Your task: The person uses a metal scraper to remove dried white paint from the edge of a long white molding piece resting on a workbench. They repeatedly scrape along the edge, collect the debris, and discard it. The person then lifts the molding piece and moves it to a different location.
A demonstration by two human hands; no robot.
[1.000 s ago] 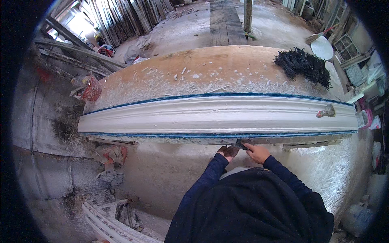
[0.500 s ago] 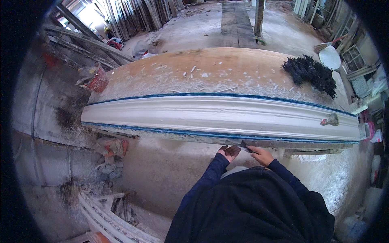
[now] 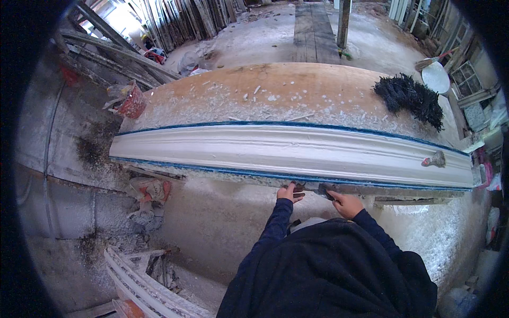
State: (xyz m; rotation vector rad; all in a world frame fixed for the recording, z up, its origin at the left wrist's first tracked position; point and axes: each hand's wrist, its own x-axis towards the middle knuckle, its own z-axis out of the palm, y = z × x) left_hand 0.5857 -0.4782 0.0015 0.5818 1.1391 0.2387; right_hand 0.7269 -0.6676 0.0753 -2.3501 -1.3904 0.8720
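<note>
A long white plaster moulding point(image 3: 254, 144) with ridged lines lies across the bench, edged by blue strips point(image 3: 222, 170) on its near and far sides. At the bench's near edge, my right hand point(image 3: 347, 205) grips a small dark scraper point(image 3: 324, 190), its blade pointing left. My left hand point(image 3: 289, 193) is just left of the blade, fingers apart and pointing right, with dark smudges on them. Between the hand and the scraper a small gap shows. On the moulding's right end rests a brush point(image 3: 436, 159) with pale bristles.
Plaster crumbs are scattered over the brown bench top point(image 3: 212, 87). A bundle of black fibres point(image 3: 408, 99) lies at the far right. A red bucket point(image 3: 132, 102) stands at the left end. White curved pieces point(image 3: 143, 283) lie low at the left; a wooden post point(image 3: 343, 24) rises behind.
My left hand has turned from palm up and shifted a little left and up, away from the blade. The scraper in my right hand now sits slightly farther right, its blade showing broader.
</note>
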